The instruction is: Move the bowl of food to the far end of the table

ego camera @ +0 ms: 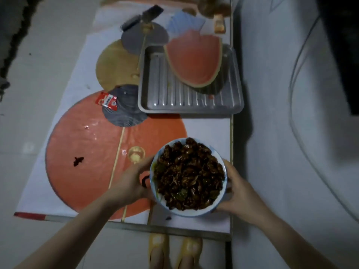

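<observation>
A white bowl (196,211) heaped with dark brown cooked food sits near the front right corner of the table (206,127). My left hand (130,183) cups the bowl's left side and my right hand (240,195) cups its right side, fingers wrapped around the rim. I cannot tell whether the bowl rests on the table or is slightly lifted. The far end of the table lies at the top of the view.
A metal tray (169,100) holding a cut watermelon half (194,59) stands just beyond the bowl. A red packet (107,100) lies to the tray's left. A dark remote (143,15), a small orange box (220,24) and a glass jar (209,4) are at the far end. A white wall runs along the right.
</observation>
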The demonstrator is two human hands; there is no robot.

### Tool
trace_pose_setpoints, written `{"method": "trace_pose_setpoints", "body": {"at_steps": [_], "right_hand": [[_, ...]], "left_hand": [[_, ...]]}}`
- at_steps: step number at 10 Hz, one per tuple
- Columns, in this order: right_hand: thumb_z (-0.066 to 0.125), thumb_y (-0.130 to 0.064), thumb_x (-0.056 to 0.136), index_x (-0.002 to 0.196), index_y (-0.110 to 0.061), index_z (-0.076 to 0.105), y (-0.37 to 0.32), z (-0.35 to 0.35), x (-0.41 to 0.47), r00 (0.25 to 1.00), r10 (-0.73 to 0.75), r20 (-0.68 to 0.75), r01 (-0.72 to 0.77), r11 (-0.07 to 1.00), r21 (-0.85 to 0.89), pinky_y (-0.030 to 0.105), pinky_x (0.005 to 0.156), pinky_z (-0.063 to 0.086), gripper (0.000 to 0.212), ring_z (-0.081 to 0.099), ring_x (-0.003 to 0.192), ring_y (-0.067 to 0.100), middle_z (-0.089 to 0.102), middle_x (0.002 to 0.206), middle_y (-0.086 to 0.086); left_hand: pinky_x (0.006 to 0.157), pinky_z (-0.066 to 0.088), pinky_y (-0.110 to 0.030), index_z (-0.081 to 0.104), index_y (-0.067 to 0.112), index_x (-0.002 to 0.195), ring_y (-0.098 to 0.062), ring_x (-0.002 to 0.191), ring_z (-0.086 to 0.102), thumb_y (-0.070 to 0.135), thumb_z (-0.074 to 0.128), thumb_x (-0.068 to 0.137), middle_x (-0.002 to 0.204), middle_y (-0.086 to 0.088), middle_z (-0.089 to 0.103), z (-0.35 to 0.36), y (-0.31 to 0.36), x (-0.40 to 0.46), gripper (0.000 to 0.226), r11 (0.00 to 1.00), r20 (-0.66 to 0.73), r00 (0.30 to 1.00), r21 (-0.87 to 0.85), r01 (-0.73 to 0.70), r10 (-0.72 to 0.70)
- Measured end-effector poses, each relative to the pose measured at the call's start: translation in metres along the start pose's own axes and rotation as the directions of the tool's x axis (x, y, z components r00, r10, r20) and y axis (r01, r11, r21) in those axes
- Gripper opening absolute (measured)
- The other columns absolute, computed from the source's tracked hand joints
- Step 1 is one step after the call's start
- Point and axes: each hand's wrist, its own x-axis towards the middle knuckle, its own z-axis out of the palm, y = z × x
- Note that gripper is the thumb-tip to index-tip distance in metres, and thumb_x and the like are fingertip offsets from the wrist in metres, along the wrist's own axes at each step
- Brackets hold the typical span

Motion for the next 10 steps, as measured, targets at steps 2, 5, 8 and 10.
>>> {"method": "trace_pose_setpoints", "body": {"at_steps": [2,5,8,10], "right_hand": [[0.09,-0.046,0.056,0.145,-0.044,0.025,0.03,0.009,0.026,1.0,-0.002,-0.031,0.001,0.999,-0.044,0.001,0.092,0.042,0.111,0.044,0.125,-0.013,0.044,0.136,-0.037],[0.091,-0.042,0.053,0.146,-0.049,0.014,0.041,0.011,0.022,0.983,0.091,-0.161,-0.124,0.97,-0.208,0.043,0.106,0.036,0.121,0.033,0.134,0.014,0.039,0.14,-0.01],[0.09,-0.037,0.059,0.139,-0.06,0.008,0.031,0.012,0.018,0.974,0.1,-0.203,-0.154,0.95,-0.271,0.039,0.102,0.033,0.117,0.025,0.131,0.006,0.036,0.129,-0.025],[0.073,-0.041,0.082,0.151,-0.026,0.013,-0.003,0.005,0.003,0.933,0.258,-0.252,-0.354,0.789,-0.501,0.041,0.103,0.04,0.093,0.031,0.135,0.028,0.042,0.15,0.002]], "left_hand": [[0.085,0.041,0.002,0.038,0.045,0.124,0.021,0.113,0.048,0.009,0.087,0.048,0.125,0.026,0.05,0.011,-0.039,0.028,0.098,0.998,0.029,1.0,-0.062,0.012,-0.011],[0.081,0.048,-0.003,0.04,0.052,0.124,0.018,0.112,0.05,0.015,0.087,0.05,0.117,0.045,0.055,0.019,-0.046,0.035,0.095,0.998,0.002,1.0,-0.068,0.007,-0.007],[0.08,0.042,0.002,0.029,0.052,0.134,0.023,0.101,0.052,0.008,0.09,0.059,0.111,0.038,0.055,0.015,-0.049,0.026,0.106,0.991,-0.072,0.997,0.136,-0.003,0.013],[0.101,0.038,-0.046,0.012,0.033,0.147,-0.034,0.122,0.048,0.026,0.071,0.08,0.14,-0.016,0.05,0.005,-0.014,-0.006,0.089,0.641,-0.198,0.956,0.71,0.292,-0.217]]}}
